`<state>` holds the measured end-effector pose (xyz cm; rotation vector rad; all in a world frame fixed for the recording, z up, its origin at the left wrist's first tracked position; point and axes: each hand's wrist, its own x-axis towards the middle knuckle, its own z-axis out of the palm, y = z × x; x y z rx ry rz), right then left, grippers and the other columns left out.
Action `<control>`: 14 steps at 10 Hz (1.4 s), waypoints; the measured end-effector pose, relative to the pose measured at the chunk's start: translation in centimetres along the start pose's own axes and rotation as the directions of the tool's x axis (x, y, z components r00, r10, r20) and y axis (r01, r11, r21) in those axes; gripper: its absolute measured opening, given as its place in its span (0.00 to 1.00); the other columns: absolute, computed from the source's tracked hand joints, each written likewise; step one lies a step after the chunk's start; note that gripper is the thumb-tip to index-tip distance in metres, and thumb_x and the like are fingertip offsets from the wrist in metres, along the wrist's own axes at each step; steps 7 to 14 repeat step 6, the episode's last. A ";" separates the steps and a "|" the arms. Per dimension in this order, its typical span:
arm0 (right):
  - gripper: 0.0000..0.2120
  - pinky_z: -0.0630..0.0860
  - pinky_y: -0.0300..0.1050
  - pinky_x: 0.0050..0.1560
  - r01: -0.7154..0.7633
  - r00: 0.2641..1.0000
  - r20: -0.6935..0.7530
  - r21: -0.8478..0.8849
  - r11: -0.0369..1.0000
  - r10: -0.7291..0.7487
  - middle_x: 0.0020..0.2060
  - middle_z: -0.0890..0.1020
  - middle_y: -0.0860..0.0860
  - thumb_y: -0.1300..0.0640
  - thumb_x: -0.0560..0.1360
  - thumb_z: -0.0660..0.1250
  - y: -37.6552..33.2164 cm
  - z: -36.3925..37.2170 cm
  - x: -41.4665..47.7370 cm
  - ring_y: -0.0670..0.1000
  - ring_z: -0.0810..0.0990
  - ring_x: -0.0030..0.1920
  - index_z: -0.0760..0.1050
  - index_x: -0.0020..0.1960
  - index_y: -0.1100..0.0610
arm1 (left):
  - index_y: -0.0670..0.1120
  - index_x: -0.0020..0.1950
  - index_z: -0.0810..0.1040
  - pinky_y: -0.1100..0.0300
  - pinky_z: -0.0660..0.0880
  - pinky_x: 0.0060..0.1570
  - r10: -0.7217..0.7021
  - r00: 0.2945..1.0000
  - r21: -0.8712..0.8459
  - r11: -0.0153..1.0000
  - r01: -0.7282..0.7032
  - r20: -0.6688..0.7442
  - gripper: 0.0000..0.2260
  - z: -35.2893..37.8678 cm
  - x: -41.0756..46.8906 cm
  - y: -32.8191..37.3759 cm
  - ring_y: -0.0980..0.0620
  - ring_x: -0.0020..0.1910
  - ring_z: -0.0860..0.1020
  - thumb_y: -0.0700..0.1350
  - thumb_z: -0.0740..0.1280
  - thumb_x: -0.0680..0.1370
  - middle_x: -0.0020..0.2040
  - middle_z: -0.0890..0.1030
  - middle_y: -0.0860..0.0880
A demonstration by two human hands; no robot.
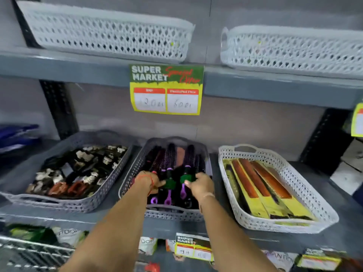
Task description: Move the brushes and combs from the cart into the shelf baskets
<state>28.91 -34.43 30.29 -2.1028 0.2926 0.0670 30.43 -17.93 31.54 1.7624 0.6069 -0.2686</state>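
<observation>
Both hands in the grey middle basket (129, 179): left hand (146, 180) and right hand (201, 183) each curl around purple-handled round brushes (169, 160); comb basket (322, 211) at 3 o'clock.

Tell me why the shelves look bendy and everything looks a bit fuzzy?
In the head view, the wide lens curves the shelf edge, so it bows and tilts; the whole picture is softly blurred, so the numbers on the yellow price sign are hard to read; the hands, left and right, and the brushes are smeared too; lighting is even, with no strong glare.
</observation>
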 end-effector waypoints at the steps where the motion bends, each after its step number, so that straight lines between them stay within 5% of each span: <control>1: 0.25 0.72 0.44 0.59 0.010 0.999 0.041 -0.119 0.993 -0.005 0.64 0.75 0.61 0.55 0.73 0.70 -0.6 0.1 -0.2 0.58 0.76 0.62 0.70 0.65 0.66 | 0.41 0.33 0.69 0.65 0.76 0.26 -0.026 0.999 0.127 0.991 0.030 -0.037 0.13 0.1 -0.7 -0.1 0.57 0.10 0.72 0.38 0.71 0.72 0.21 0.79 0.47; 2: 0.23 0.74 0.48 0.58 0.061 0.998 -0.019 -0.218 0.974 -0.067 0.63 0.74 0.63 0.52 0.73 0.69 -1.1 -0.4 -1.5 0.60 0.77 0.59 0.72 0.62 0.66 | 0.34 0.40 0.77 0.49 0.83 0.41 0.025 0.988 0.189 0.982 0.005 -0.154 0.14 0.0 -2.2 -0.2 0.46 0.29 0.82 0.42 0.77 0.65 0.35 0.84 0.39; 3: 0.24 0.69 0.49 0.64 0.140 0.980 -0.090 -0.309 0.941 -0.176 0.69 0.67 0.61 0.50 0.77 0.61 -0.9 -0.9 -4.5 0.60 0.70 0.66 0.66 0.68 0.64 | 0.35 0.55 0.79 0.52 0.78 0.55 0.267 0.937 0.445 0.884 -0.145 -0.226 0.20 -0.2 -5.1 -1.5 0.40 0.55 0.81 0.50 0.70 0.72 0.54 0.83 0.37; 4: 0.24 0.62 0.48 0.71 0.217 0.941 -0.158 -0.401 0.890 -0.300 0.73 0.62 0.58 0.50 0.80 0.52 0.8 -0.2 -9.2 0.57 0.61 0.72 0.58 0.73 0.61 | 0.38 0.60 0.77 0.51 0.72 0.61 0.430 0.887 0.609 0.753 -0.249 -0.169 0.20 -0.7 -8.9 -4.3 0.40 0.64 0.75 0.51 0.57 0.80 0.62 0.79 0.37; 5: 0.27 0.55 0.51 0.75 0.259 0.868 -0.235 -0.538 0.802 -0.437 0.75 0.59 0.56 0.48 0.80 0.40 3.3 1.4 -14.5 0.57 0.56 0.75 0.55 0.74 0.59 | 0.42 0.73 0.65 0.54 0.53 0.75 0.651 0.759 0.788 0.474 -0.392 -0.014 0.23 -1.7 -12.4 -7.4 0.45 0.77 0.57 0.50 0.46 0.82 0.75 0.65 0.42; 6: 0.31 0.57 0.52 0.73 0.323 0.747 -0.284 -0.636 0.701 -0.602 0.71 0.68 0.56 0.48 0.79 0.35 1.9 1.0 -17.5 0.58 0.67 0.71 0.64 0.71 0.60 | 0.40 0.71 0.68 0.55 0.47 0.73 0.906 0.423 0.817 0.262 -0.513 -0.025 0.27 -2.9 -14.7 -7.6 0.41 0.73 0.67 0.50 0.48 0.77 0.72 0.70 0.43; 14: 0.31 0.57 0.52 0.73 0.323 0.747 -0.284 -0.636 0.701 -0.602 0.71 0.68 0.56 0.48 0.79 0.35 1.9 1.0 -17.5 0.58 0.67 0.71 0.64 0.71 0.60 | 0.40 0.71 0.68 0.55 0.47 0.73 0.906 0.423 0.817 0.262 -0.513 -0.025 0.27 -2.9 -14.7 -7.6 0.41 0.73 0.67 0.50 0.48 0.77 0.72 0.70 0.43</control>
